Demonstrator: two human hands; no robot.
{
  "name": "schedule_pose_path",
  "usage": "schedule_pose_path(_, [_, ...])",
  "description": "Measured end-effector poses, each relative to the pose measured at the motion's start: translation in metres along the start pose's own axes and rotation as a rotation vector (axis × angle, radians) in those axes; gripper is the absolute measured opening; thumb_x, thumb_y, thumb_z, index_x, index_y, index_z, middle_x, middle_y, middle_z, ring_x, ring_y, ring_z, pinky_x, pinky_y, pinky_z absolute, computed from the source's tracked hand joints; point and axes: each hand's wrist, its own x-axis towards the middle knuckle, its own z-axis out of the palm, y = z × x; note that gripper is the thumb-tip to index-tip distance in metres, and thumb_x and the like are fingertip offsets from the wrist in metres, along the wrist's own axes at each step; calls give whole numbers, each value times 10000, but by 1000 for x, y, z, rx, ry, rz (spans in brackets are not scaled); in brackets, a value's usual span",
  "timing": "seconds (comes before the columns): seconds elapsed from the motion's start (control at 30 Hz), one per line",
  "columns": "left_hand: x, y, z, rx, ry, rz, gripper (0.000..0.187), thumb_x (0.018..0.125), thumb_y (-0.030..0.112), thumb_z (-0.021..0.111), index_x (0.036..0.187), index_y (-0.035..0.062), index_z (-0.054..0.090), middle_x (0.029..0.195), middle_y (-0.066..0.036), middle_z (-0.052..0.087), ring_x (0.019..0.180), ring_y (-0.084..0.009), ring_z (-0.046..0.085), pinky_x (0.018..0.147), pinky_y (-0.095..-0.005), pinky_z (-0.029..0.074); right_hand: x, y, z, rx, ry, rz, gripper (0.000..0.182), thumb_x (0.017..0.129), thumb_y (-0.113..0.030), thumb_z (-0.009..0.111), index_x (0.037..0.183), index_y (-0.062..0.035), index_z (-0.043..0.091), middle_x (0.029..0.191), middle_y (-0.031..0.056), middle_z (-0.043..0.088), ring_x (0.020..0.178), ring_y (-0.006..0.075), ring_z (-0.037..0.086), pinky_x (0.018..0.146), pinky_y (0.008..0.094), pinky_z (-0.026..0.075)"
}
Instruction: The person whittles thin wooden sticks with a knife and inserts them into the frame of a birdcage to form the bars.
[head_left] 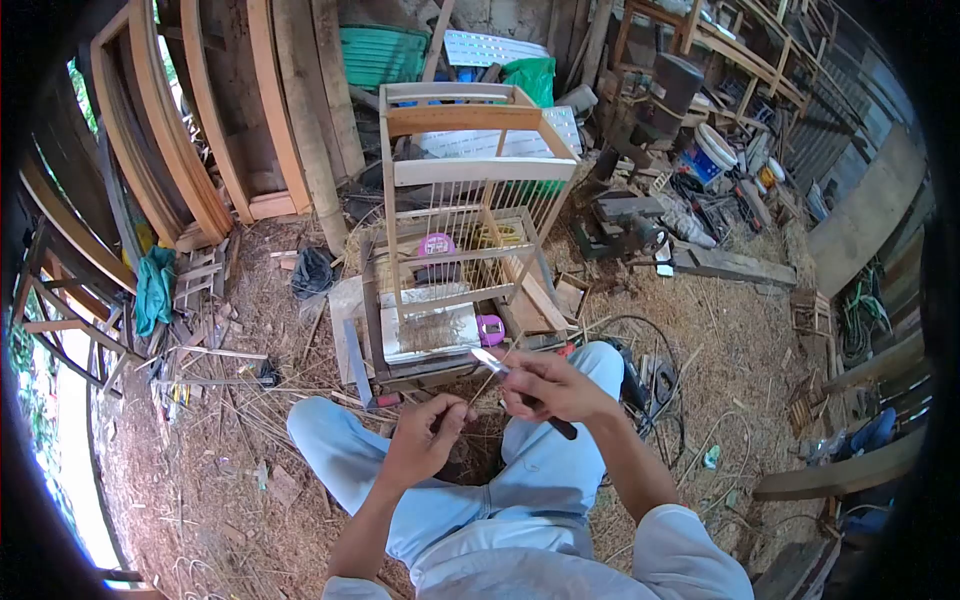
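Note:
My right hand (545,387) is closed round a knife (490,361), its blade pointing up and left and its dark handle end showing below the palm. My left hand (432,432) pinches a thin strip (484,388), which runs up and right towards the knife blade. Both hands are above my lap, the left one lower and a little apart from the right. Beyond them stands a wooden frame with thin bars (484,172) on a low wooden table (372,300). A purple tape measure (490,329) lies beside a white piece (432,330) on that table.
A metal square (357,362) leans at the table's left edge. Wood shavings and thin strips cover the ground. Curved wooden frames (170,130) stand at the left. A white-and-blue bucket (708,155), a black cable (680,375) and a long wooden beam (735,265) are at the right.

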Motion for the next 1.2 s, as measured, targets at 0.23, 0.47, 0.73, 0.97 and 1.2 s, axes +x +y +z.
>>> schedule_pose_path(0.23, [-1,13,1,211,69,154,209,947,164,536,854,-10,605,654,-18,553,541,-64,483,488,-227,378,9,5,1,77,39,-41,282,1011,-198,404,1164,-21,560,634,-32,496,478,32,381,421,187,281])
schedule_pose_path(0.47, [-8,8,-4,-44,-39,-89,184,945,150,542,862,-5,597,642,-3,542,500,-55,452,452,-224,350,9,-1,5,-49,-102,39,284,995,-223,456,1073,-5,620,612,-40,467,500,27,369,423,187,267])
schedule_pose_path(0.73, [-7,8,2,-26,-20,-45,158,925,156,571,875,13,615,607,-28,558,509,-74,495,488,-241,396,0,-24,-5,-161,38,156,295,970,-269,513,1036,-16,648,623,-58,475,510,13,364,422,181,254])
schedule_pose_path(0.97, [-9,3,2,-86,-36,-20,190,953,159,539,857,3,587,628,19,503,516,-34,418,452,-215,322,-1,-11,-30,-227,242,84,282,925,-288,576,978,-23,653,614,-39,497,494,43,395,421,206,283])
schedule_pose_path(1.2, [-30,-11,-15,-51,43,-88,163,950,109,527,846,-3,585,621,11,501,503,-37,422,450,-213,322,-26,-37,-91,121,602,-77,279,969,-247,486,1046,-11,613,564,-50,428,414,24,331,363,189,219])
